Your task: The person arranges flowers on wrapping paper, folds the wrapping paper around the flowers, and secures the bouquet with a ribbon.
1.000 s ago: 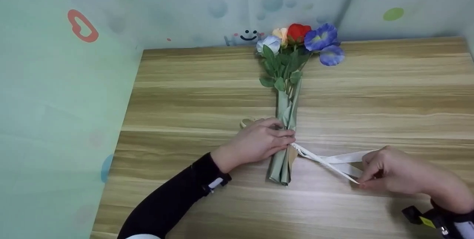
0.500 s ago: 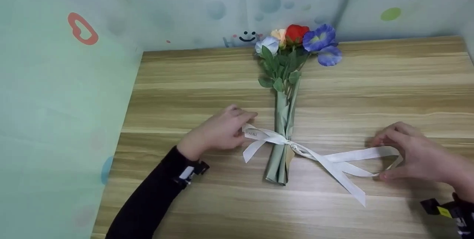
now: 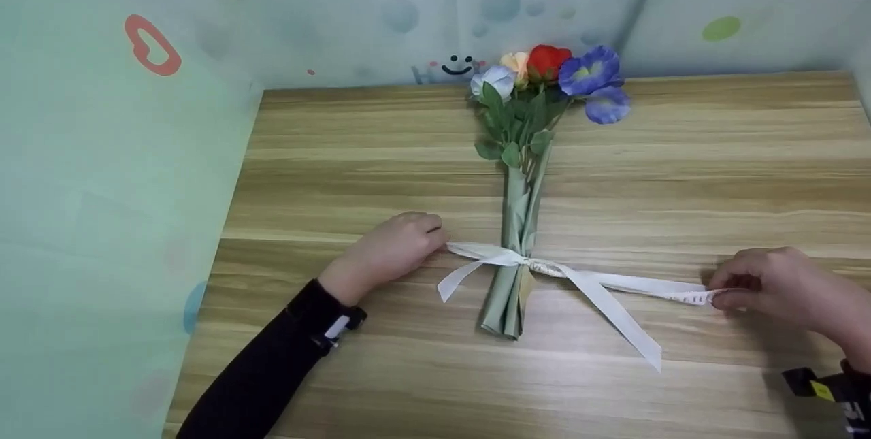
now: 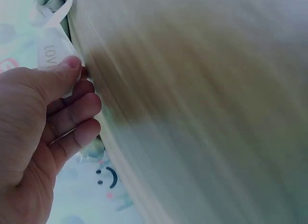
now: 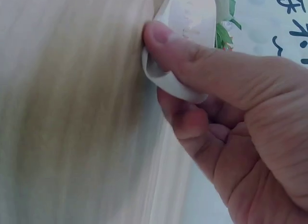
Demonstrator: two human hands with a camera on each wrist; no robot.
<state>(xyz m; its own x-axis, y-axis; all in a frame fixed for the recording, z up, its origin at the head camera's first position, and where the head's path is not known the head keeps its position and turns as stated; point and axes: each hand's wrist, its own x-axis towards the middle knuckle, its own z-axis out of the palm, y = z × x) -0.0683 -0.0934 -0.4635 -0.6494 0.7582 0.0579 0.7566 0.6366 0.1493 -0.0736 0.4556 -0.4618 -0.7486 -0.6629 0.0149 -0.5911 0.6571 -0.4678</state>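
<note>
A bouquet of artificial flowers (image 3: 548,64), its stems wrapped in green paper (image 3: 515,221), lies on the wooden table. White ribbon (image 3: 486,253) is tied in a bow across the lower part of the wrapping. My left hand (image 3: 391,248) pinches the end of the left bow loop between thumb and fingers; lettering shows on that ribbon (image 4: 52,48) in the left wrist view. At the right, my right hand (image 3: 782,286) pinches the right loop, and in the right wrist view the ribbon (image 5: 171,84) curls round the thumb. Two loose tails hang toward the front, one on each side.
The wooden table (image 3: 340,153) runs back to a pale printed backdrop (image 3: 367,17), which also rises along the left side. The flower heads lie close to the table's back edge.
My left hand has left the knot, moved left and taken the left loop. My right hand has shifted right and drawn the right loop out; its tail now lies free.
</note>
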